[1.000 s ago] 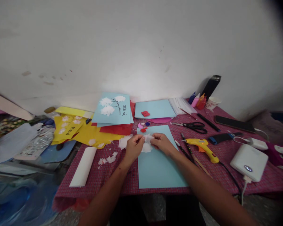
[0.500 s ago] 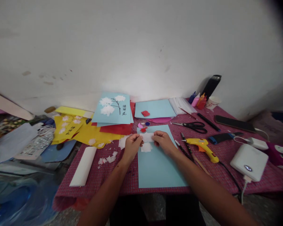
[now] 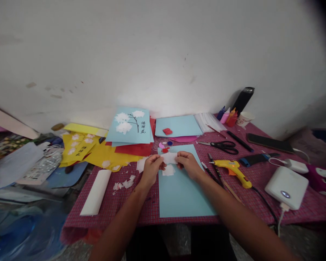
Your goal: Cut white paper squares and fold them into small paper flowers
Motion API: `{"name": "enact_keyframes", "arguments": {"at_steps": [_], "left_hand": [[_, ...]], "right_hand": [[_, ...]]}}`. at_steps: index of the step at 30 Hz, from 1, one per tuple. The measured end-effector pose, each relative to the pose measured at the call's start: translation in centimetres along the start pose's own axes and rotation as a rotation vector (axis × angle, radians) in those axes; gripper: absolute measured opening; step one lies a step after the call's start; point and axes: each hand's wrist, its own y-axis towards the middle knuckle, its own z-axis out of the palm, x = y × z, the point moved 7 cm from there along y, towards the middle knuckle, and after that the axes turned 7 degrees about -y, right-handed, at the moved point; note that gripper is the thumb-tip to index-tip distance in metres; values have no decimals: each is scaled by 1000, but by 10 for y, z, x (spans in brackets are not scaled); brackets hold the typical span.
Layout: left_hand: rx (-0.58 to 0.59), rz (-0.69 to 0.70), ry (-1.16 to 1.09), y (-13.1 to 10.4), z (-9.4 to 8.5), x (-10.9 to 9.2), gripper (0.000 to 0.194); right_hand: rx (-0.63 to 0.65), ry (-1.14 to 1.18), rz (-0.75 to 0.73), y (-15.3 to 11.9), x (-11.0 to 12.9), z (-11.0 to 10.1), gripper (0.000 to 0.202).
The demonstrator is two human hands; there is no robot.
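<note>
Between my two hands a small strip of white tissue paper (image 3: 170,158) is stretched, held above a sheet of light blue paper (image 3: 183,199). My left hand (image 3: 153,167) pinches its left end; my right hand (image 3: 187,163) pinches the right end. Just below the strip, a second white tissue piece (image 3: 168,170) lies on the blue sheet. Red and pink paper scraps (image 3: 165,149) are by the sheet's top edge. To the left, torn white bits (image 3: 125,183) are scattered on the checked tablecloth (image 3: 116,203).
Right of the sheet lie black scissors (image 3: 222,146), a yellow glue gun (image 3: 233,171), pens (image 3: 212,172) and a white power bank (image 3: 287,187). Paint bottles (image 3: 228,116) and a black flask (image 3: 243,99) stand at the back. A folded white paper (image 3: 96,193) and a blue flower picture (image 3: 130,125) are leftward.
The tissue strip tilts slightly between my fingers. Both hands stay in nearly the same place, and the other things have not moved.
</note>
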Motion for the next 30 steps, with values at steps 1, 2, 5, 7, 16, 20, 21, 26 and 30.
{"name": "enact_keyframes", "arguments": {"at_steps": [1,2,5,7,16,20,21,26,30], "left_hand": [[21,-21,-15,-1,2,1,28],[45,-37,-24,-1,5,2,32],[93,-57,8,-2,11,4,40],[63,-55,36,-1,9,5,38],[16,-9,65,0,3,5,35],[16,9,102,1,3,5,33],[16,8,107,1,3,4,33],[28,-29,83,0,6,5,37],[30,-35,101,1,6,6,37]], "right_hand": [[15,0,-11,-1,2,2,15],[32,3,-21,-1,3,4,15],[93,7,-44,-2,5,9,14],[112,-1,-52,-2,3,11,13],[135,17,-35,-1,4,10,11],[163,-50,-80,-4,10,15,19],[159,-84,-78,-4,9,15,20],[136,-164,-13,0,-3,14,19],[129,-105,13,2,-6,12,16]]}}
